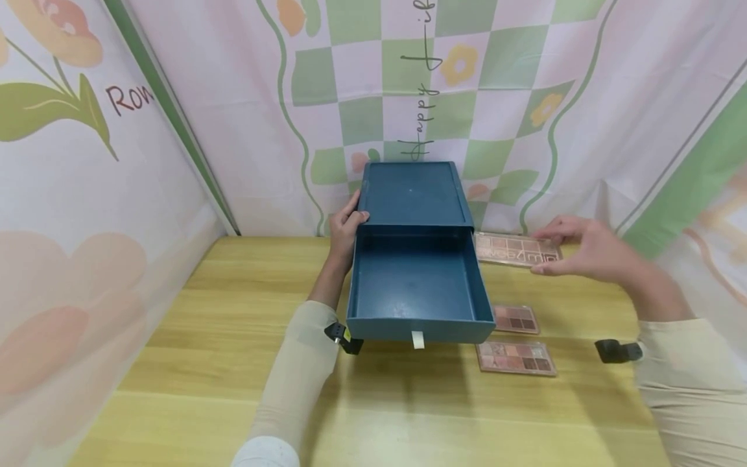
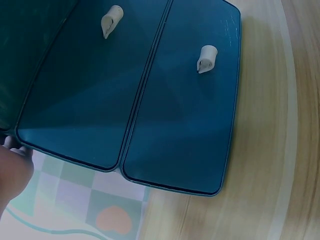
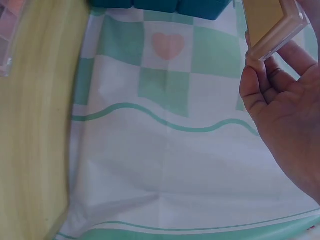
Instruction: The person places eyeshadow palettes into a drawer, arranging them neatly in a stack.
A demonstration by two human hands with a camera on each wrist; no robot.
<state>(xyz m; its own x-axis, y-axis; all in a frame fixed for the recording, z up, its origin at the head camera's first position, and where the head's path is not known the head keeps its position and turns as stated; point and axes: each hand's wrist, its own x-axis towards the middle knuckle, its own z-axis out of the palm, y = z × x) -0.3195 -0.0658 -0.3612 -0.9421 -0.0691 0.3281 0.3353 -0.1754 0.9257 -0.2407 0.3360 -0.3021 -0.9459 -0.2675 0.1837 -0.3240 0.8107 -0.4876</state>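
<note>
A dark blue drawer cabinet (image 1: pixel 411 191) stands at the back of the table with its top drawer (image 1: pixel 411 279) pulled out and nothing in it. My left hand (image 1: pixel 345 227) grips the cabinet's upper left side, thumb at the top edge; in the left wrist view only part of that hand (image 2: pixel 14 170) shows beside the cabinet. To the right, my right hand (image 1: pixel 595 250) pinches the right end of an eyeshadow palette (image 1: pixel 508 250) between thumb and fingers. The right wrist view shows this palette (image 3: pixel 264 20) tilted, raised in the hand (image 3: pixel 287 105).
Two more eyeshadow palettes, a smaller one (image 1: pixel 519 319) and a larger one (image 1: pixel 516 358), lie on the wooden table (image 1: pixel 233 363) right of the drawer. Lower drawer fronts (image 2: pixel 185 120) carry white pull tabs (image 2: pixel 207 59). A patterned curtain (image 1: pixel 245 130) hangs close behind the cabinet.
</note>
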